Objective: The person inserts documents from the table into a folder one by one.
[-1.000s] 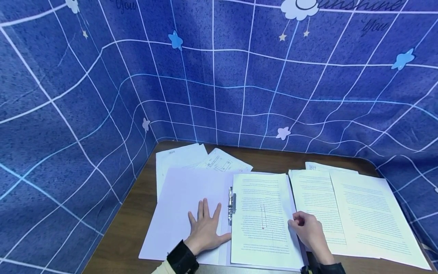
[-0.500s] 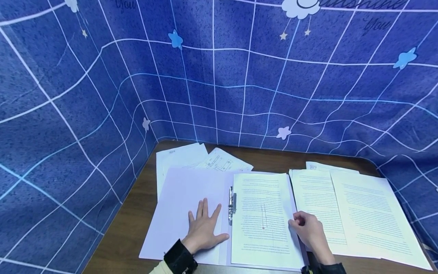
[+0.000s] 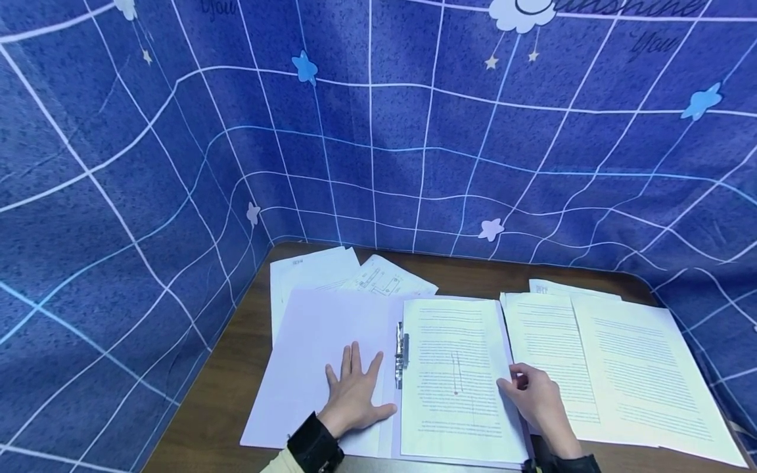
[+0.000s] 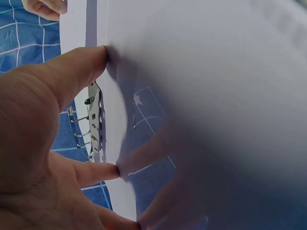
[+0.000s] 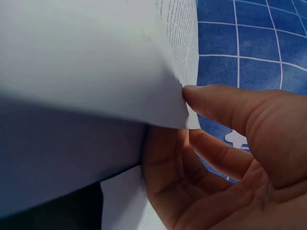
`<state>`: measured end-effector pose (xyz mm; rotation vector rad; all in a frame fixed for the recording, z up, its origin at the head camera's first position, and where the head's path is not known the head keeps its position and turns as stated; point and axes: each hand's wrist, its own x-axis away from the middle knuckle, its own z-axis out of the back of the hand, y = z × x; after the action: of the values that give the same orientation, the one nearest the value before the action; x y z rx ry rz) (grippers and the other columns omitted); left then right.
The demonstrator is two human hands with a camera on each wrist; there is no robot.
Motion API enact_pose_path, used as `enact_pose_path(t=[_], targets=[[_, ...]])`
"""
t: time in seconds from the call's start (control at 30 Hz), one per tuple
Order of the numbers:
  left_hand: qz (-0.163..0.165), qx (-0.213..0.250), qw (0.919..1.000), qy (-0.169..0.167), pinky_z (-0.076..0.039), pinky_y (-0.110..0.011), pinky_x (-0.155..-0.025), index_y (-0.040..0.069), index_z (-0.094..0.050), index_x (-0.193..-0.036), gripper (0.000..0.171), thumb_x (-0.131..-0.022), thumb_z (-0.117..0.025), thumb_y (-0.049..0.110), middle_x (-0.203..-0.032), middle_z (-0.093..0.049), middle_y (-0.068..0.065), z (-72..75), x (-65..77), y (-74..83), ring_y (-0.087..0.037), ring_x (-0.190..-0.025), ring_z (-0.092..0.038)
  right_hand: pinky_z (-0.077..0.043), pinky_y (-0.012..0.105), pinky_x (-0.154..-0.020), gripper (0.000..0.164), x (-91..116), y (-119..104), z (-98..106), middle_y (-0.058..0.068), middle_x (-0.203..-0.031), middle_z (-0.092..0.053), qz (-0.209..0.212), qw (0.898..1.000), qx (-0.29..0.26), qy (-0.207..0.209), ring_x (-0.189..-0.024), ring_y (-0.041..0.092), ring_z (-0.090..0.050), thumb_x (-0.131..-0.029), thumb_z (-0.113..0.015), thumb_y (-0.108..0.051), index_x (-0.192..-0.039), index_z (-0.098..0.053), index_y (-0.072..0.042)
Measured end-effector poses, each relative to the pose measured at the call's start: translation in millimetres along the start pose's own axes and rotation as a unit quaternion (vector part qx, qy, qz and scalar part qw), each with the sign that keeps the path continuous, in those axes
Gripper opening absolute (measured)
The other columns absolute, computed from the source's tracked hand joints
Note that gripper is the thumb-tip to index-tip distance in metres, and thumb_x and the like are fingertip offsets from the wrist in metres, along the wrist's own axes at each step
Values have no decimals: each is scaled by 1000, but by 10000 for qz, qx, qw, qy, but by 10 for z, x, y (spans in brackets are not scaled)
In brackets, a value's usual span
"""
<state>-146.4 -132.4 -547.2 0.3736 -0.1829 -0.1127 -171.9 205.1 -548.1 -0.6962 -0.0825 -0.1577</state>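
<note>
A lavender clip folder (image 3: 322, 322) lies spread out on the table, its metal clip (image 3: 399, 361) running along the spine. Printed sheets (image 3: 443, 407) rest on its right half, the top one marked with two thin lines. My left hand (image 3: 353, 399) presses on the left cover with fingers spread, the thumb pointing toward the spine. At the right edge of the sheets, my right hand (image 3: 535, 397) pinches the paper. In the right wrist view the thumb (image 5: 211, 98) is on the page edge and the curled fingers (image 5: 165, 167) are beneath it, partly hidden.
More printed pages (image 3: 644, 368) overlap to the right of the folder, under and beside my right wrist. Behind the folder lie loose papers (image 3: 310, 270) and a diagram sheet (image 3: 387, 279). A blue patterned curtain (image 3: 390, 164) encloses the back and left of the wooden table (image 3: 201, 407).
My left thumb has drawn slightly left, away from the edge of the sheets. The right hand keeps its grip on the page edge almost unmoved.
</note>
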Motion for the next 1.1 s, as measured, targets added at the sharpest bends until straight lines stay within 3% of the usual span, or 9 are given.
enact_pose_path(t=[0.63,1.1], targets=[[54,80,9999,85,-3,-85,-107,13,-45,-156,100,-75,-83,58,-164,-11,-37,-21,6,4,-54,-152,-5,-48,31,-54,52,75,-118,132,7,-78,-66,211,9992,331,33,-61,16,-60,-90,-76,-19,-129,-61,11],[141,13,9999,66,-4,-84,-108,14,-45,-156,101,-74,-83,60,-164,-11,-36,-16,-3,1,-53,-153,-5,-47,30,-53,41,93,-100,213,6,-79,-67,171,9991,287,262,-63,16,-61,-91,-76,-19,-122,-67,5]])
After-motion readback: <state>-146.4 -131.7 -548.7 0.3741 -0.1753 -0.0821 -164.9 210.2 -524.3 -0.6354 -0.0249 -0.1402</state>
